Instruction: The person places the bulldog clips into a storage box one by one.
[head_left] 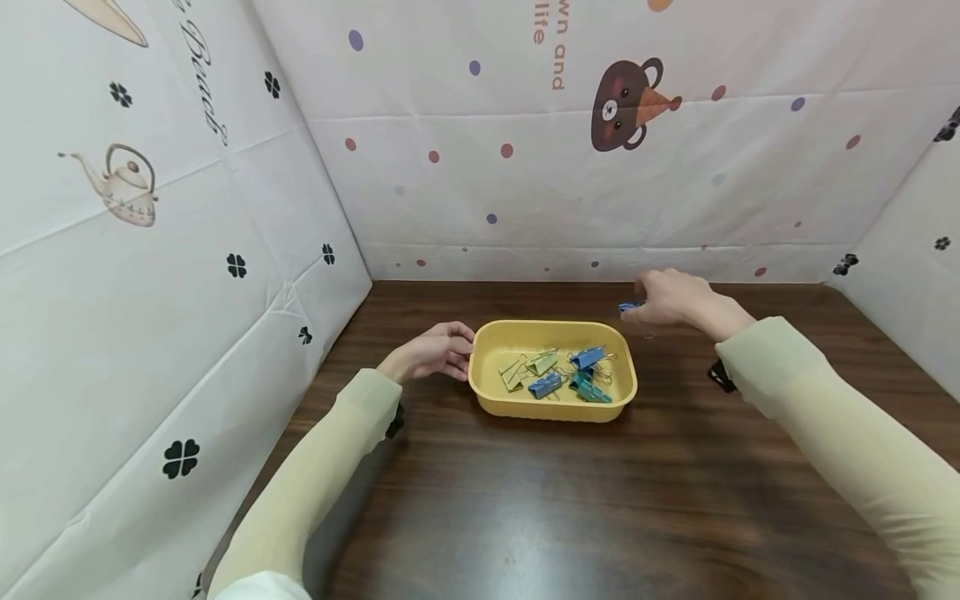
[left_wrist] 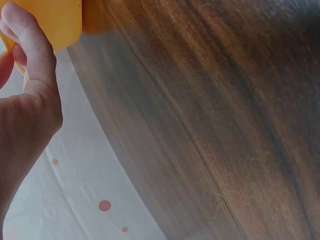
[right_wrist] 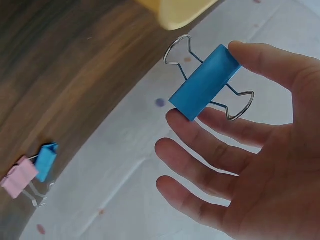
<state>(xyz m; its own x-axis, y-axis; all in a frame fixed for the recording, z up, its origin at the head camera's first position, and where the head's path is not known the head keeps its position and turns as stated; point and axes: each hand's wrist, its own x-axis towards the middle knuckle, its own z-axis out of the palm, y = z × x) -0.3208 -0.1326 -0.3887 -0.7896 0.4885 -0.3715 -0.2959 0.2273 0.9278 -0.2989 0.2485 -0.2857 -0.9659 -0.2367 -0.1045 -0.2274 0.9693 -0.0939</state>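
Observation:
A yellow plastic tray [head_left: 553,410] on the wooden table holds several binder clips in green, blue and teal, such as a blue binder clip [head_left: 545,385]. My left hand [head_left: 437,350] is at the tray's left end, its bent fingers against the wall and rim. Beyond the tray's right far corner, my right hand [head_left: 670,298] is raised over the table. It pinches a blue binder clip [right_wrist: 205,82] by its two ends between thumb and fingertips, the wire handles spread to both sides. The other fingers are loosely bent.
A pink binder clip [right_wrist: 20,176] and another blue binder clip [right_wrist: 46,161] lie together on the table [right_wrist: 75,85] in the right wrist view. White printed sheets [head_left: 465,192] wall the table at the back and sides. A black strap piece [head_left: 722,376] shows under the right cuff.

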